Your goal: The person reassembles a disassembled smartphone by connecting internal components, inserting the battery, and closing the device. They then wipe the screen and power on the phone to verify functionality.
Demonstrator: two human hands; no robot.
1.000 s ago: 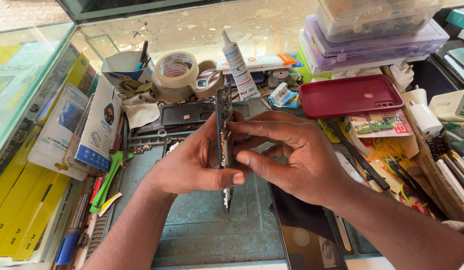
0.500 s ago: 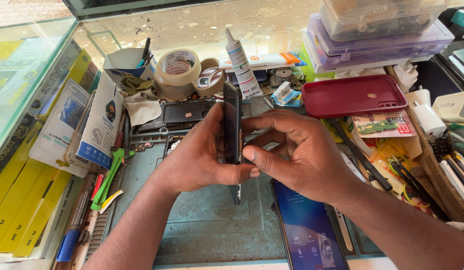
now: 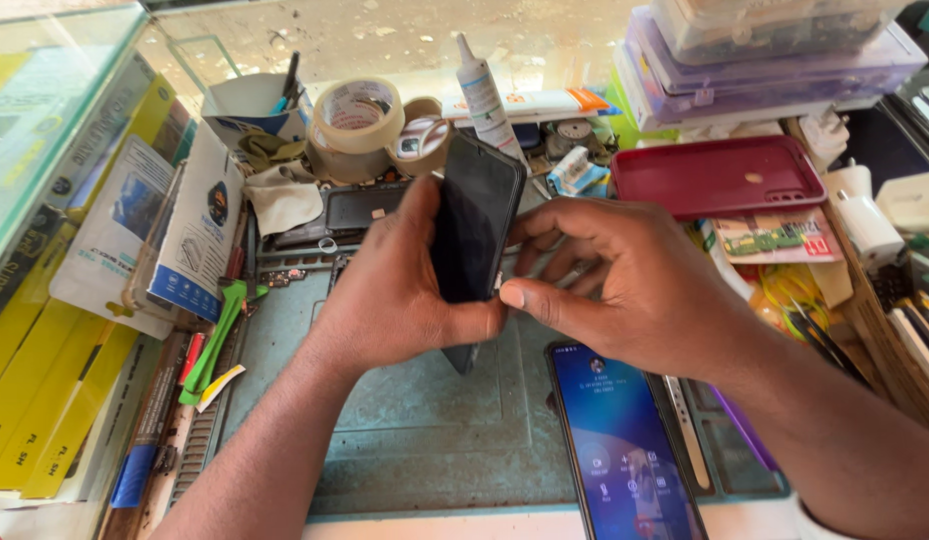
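Both hands meet at frame centre on a dark phone [image 3: 475,215] held upright and tilted, its glass face turned toward the right of the frame. Left hand [image 3: 395,290] is closed round the phone's lower half — palm behind it, thumb across the bottom front edge. Right hand [image 3: 625,280] is half curled, thumb tip pressed at the phone's right edge near the lower corner, fingers bent behind; it holds nothing else, as far as I can see. Step in hand, I'd judge: working along the side seam of the handset, pressing or checking the fit of screen to frame. Next move prob. calls for a steady left grip while the right thumb shifts along the edge w/ even pressure — too much could crack the glass. Lower right of frame, a second phone [image 3: 625,450] lies lit on the green work mat [image 3: 415,440]; a red phone case [image 3: 720,175] sits upper right, tape rolls [image 3: 360,115] and a glue bottle [image 3: 483,95] upper centre. Vs. half a sec ago: the phone was edge-on to the camera, now it's rotated so its face shows, and the lit phone is unchanged.
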